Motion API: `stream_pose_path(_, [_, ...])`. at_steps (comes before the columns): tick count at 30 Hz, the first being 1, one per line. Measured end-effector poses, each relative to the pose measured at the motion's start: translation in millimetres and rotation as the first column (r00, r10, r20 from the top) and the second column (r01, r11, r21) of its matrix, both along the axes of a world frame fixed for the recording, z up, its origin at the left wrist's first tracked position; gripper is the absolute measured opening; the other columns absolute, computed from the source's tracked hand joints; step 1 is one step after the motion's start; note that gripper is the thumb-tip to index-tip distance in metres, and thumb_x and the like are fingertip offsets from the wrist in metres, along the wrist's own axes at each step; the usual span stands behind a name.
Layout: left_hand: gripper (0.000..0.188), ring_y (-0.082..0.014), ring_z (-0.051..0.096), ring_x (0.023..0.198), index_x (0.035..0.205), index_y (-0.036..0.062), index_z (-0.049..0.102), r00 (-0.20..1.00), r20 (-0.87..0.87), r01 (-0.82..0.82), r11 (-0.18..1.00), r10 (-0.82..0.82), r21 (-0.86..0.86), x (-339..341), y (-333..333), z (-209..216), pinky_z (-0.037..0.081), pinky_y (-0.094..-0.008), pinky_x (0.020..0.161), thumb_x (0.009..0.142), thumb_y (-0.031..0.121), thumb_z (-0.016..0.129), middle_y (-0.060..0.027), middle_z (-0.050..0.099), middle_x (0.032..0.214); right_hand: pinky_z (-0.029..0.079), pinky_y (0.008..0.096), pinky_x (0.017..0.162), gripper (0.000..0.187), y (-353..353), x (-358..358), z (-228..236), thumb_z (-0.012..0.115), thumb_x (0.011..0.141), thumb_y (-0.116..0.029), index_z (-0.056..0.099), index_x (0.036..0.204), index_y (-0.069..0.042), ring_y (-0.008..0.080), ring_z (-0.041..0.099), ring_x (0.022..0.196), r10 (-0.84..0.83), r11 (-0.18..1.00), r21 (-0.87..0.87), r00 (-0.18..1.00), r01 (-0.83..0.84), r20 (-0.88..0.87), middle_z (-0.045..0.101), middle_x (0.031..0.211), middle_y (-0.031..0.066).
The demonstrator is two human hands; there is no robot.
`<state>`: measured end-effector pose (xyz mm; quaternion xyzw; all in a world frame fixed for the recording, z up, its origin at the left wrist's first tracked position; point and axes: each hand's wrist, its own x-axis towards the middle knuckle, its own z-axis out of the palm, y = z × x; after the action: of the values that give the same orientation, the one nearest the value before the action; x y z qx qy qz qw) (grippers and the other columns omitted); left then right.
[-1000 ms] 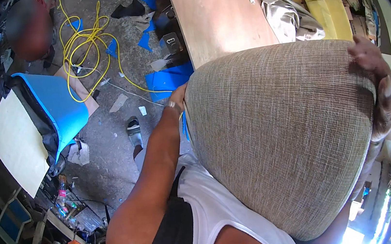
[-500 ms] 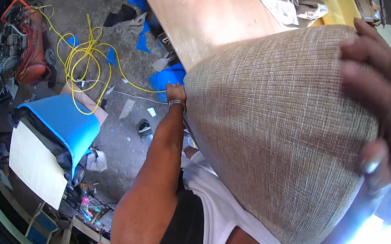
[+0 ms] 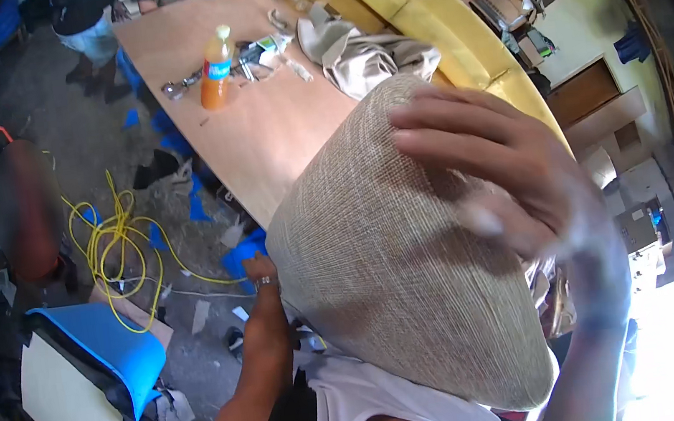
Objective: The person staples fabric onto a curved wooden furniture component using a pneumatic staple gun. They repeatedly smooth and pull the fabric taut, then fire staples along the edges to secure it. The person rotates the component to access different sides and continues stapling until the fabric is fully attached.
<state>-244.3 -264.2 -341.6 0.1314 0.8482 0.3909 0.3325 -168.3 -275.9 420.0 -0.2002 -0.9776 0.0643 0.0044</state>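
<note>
A large cushion, covered in beige-brown woven fabric, stands tilted before my chest with one end over the near part of the wooden table. At its left edge my left hand is closed on the cover, the fingertips mostly hidden. My right hand lies over the upper right side, fingers apart and partly blurred by motion. Its fingers seem to touch the fabric, and the thumb is stretched toward the middle. The cushion's underside is out of sight.
The table bears a bottle of orange liquid, tools and a shiny beige cloth. Behind runs a yellow sofa. A coiled yellow hose and blue scraps litter the floor by a blue sheet. A person stands far left.
The view has swung up and right, showing more of the table and the person. My right hand has moved inward over the cushion; my left hand stays at its left edge.
</note>
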Motion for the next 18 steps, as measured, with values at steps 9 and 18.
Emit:
stream_pose_path(9, [0.032, -0.0493, 0.063, 0.083, 0.092, -0.0080, 0.061, 0.857, -0.397, 0.353, 0.935, -0.329, -0.011, 22, -34, -6, 0.048, -0.0570, 0.078, 0.091, 0.023, 0.068, -0.0297, 0.067, 0.091, 0.012, 0.0639, 0.125, 0.045, -112, 36, -19, 0.052, 0.101, -0.045, 0.072, 0.074, -0.014, 0.0183, 0.052, 0.139, 0.193, 0.980, -0.115, 0.897, -0.160, 0.397, 0.071, 0.089, -0.0018])
stream_pose_path(18, [0.047, -0.0414, 0.063, 0.105, 0.115, -0.0015, 0.063, 0.499, 0.864, -0.109, 0.985, -0.062, 0.134, 16, -24, 25, 0.049, -0.0519, 0.091, 0.095, 0.041, 0.065, -0.0254, 0.065, 0.118, 0.017, 0.0609, 0.125, 0.035, -84, 72, -20, 0.060, 0.098, -0.041, 0.076, 0.102, -0.010, 0.0232, 0.063, 0.126, 0.086, 0.980, -0.183, 0.995, -0.075, 0.056, 0.075, 0.107, 0.0039])
